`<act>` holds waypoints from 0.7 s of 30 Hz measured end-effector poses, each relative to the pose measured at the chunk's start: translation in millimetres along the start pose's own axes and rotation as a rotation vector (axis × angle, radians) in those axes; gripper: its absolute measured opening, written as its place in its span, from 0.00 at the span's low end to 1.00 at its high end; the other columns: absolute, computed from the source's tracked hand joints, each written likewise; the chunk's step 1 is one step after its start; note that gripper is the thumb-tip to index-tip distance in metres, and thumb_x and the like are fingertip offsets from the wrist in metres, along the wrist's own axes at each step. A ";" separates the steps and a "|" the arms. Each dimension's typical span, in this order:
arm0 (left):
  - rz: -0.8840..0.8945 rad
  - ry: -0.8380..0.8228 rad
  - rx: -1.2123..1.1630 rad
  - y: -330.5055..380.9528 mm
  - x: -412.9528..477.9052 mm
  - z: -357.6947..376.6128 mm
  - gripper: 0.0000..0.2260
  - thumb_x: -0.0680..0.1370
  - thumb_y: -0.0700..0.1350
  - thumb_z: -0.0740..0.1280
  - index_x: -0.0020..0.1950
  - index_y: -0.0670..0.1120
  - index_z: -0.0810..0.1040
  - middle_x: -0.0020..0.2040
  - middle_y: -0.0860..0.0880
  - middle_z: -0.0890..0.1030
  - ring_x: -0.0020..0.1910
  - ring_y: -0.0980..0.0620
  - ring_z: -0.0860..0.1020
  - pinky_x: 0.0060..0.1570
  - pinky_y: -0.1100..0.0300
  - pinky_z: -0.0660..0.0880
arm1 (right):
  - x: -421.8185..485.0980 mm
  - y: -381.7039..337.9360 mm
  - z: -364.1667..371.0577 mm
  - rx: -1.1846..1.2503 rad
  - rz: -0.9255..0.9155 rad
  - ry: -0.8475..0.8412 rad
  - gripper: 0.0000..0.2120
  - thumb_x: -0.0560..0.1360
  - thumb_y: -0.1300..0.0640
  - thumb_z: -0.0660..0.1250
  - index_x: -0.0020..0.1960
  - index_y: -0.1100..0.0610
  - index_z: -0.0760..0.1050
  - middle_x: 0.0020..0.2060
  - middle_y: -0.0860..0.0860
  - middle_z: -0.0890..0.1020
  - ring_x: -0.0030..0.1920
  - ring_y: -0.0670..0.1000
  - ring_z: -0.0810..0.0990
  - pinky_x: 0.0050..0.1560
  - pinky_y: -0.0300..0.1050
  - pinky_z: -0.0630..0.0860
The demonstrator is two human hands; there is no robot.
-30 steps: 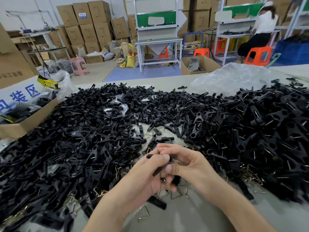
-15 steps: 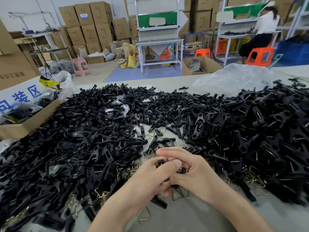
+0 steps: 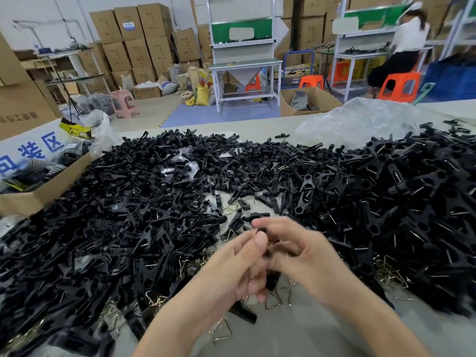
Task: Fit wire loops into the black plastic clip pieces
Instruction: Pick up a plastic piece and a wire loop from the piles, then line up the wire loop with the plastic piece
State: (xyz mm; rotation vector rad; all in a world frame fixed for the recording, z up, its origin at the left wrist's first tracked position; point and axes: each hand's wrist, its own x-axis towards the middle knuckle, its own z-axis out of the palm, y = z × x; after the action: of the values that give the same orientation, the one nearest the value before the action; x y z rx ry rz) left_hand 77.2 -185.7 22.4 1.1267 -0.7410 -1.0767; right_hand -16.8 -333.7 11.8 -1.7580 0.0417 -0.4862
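My left hand (image 3: 231, 269) and my right hand (image 3: 298, 251) meet over the table's near middle, fingers curled around a small black plastic clip piece (image 3: 262, 230) pinched between them. The piece is mostly hidden by my fingers, and the frame is blurred there. A wide pile of black clip pieces (image 3: 144, 217) covers the table to the left and right. Brass-coloured wire loops (image 3: 221, 331) lie loose on the grey table (image 3: 296, 336) just under and beside my hands.
An open cardboard box (image 3: 38, 194) sits at the table's left edge. Crumpled clear plastic sheeting (image 3: 360, 119) lies at the back right. Beyond the table stand workbenches, stacked cartons, orange stools and a seated person (image 3: 401, 47).
Both hands stay together on the clip piece; the fingers have shifted and the hands have risen slightly toward the pile. The view has tilted a little.
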 end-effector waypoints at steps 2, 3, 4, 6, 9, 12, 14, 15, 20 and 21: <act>0.028 0.041 -0.016 -1.3 0.4 -2.6 0.26 0.72 0.63 0.74 0.66 0.53 0.79 0.36 0.50 0.72 0.32 0.54 0.72 0.36 0.59 0.77 | 4.7 -2.0 -13.8 0.145 -0.032 0.245 0.13 0.72 0.49 0.74 0.57 0.41 0.83 0.54 0.48 0.86 0.50 0.47 0.86 0.50 0.40 0.82; 0.046 0.077 0.004 -1.5 0.5 -2.4 0.25 0.72 0.63 0.73 0.66 0.55 0.79 0.37 0.50 0.73 0.33 0.54 0.73 0.38 0.59 0.77 | 6.9 -1.2 -23.2 0.268 -0.011 0.366 0.15 0.72 0.44 0.72 0.58 0.43 0.83 0.54 0.51 0.86 0.50 0.49 0.86 0.47 0.39 0.82; 0.066 0.119 0.031 -1.4 1.1 -1.0 0.22 0.74 0.62 0.72 0.65 0.56 0.79 0.37 0.50 0.75 0.33 0.54 0.74 0.39 0.59 0.77 | 8.3 0.7 -32.1 0.400 0.037 0.444 0.20 0.71 0.40 0.69 0.59 0.48 0.82 0.54 0.54 0.86 0.49 0.52 0.87 0.46 0.40 0.82; 0.104 0.233 0.074 -0.8 3.5 2.3 0.16 0.76 0.59 0.70 0.62 0.56 0.81 0.36 0.50 0.76 0.33 0.53 0.74 0.39 0.58 0.77 | 8.1 5.6 -42.3 0.530 0.159 0.426 0.31 0.70 0.35 0.65 0.64 0.56 0.77 0.53 0.59 0.86 0.48 0.55 0.87 0.42 0.40 0.83; 0.174 0.442 0.248 -5.5 7.0 -0.8 0.14 0.77 0.54 0.68 0.61 0.53 0.79 0.34 0.50 0.77 0.32 0.52 0.76 0.37 0.60 0.78 | 8.2 10.8 -34.1 0.461 0.218 0.267 0.29 0.70 0.36 0.67 0.60 0.56 0.82 0.49 0.60 0.87 0.43 0.54 0.87 0.39 0.39 0.82; 0.271 0.646 0.649 -11.0 6.0 -8.6 0.07 0.81 0.49 0.66 0.58 0.58 0.77 0.35 0.56 0.79 0.31 0.60 0.74 0.32 0.67 0.72 | 5.8 13.0 -19.4 0.237 0.159 0.238 0.15 0.74 0.41 0.69 0.56 0.47 0.84 0.48 0.51 0.87 0.45 0.50 0.86 0.43 0.39 0.82; 0.284 0.718 0.886 -12.9 10.0 -15.9 0.08 0.81 0.50 0.64 0.59 0.59 0.75 0.41 0.60 0.80 0.36 0.62 0.77 0.36 0.69 0.72 | 2.3 19.2 -13.7 -0.108 0.104 0.289 0.10 0.80 0.46 0.67 0.59 0.41 0.81 0.49 0.41 0.86 0.49 0.43 0.84 0.49 0.35 0.79; 0.268 0.728 0.997 -12.4 14.2 -19.6 0.09 0.81 0.51 0.63 0.61 0.58 0.75 0.46 0.60 0.80 0.43 0.62 0.78 0.42 0.69 0.72 | 0.7 21.8 -10.9 -0.301 0.066 0.314 0.11 0.81 0.49 0.65 0.61 0.41 0.80 0.49 0.37 0.84 0.51 0.40 0.82 0.51 0.32 0.76; -0.013 0.453 1.524 -4.7 58.0 -27.9 0.29 0.78 0.66 0.60 0.77 0.58 0.59 0.75 0.47 0.64 0.73 0.46 0.65 0.70 0.49 0.65 | 3.9 30.6 -4.0 -0.571 0.056 0.351 0.18 0.82 0.53 0.62 0.71 0.46 0.73 0.55 0.38 0.78 0.56 0.39 0.77 0.58 0.36 0.75; -0.108 0.383 1.603 -3.3 68.2 -27.1 0.32 0.77 0.69 0.58 0.78 0.60 0.56 0.79 0.47 0.58 0.76 0.42 0.60 0.72 0.43 0.62 | 4.5 31.3 -5.6 -0.568 0.074 0.365 0.18 0.82 0.53 0.61 0.72 0.45 0.72 0.55 0.37 0.77 0.55 0.38 0.77 0.56 0.34 0.74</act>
State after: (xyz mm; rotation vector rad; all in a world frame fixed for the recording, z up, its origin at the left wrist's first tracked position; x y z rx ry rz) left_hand 123.5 -240.9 8.2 2.6206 -1.2406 -0.1031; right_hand -7.5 -348.0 -15.4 -2.1830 0.5459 -0.7905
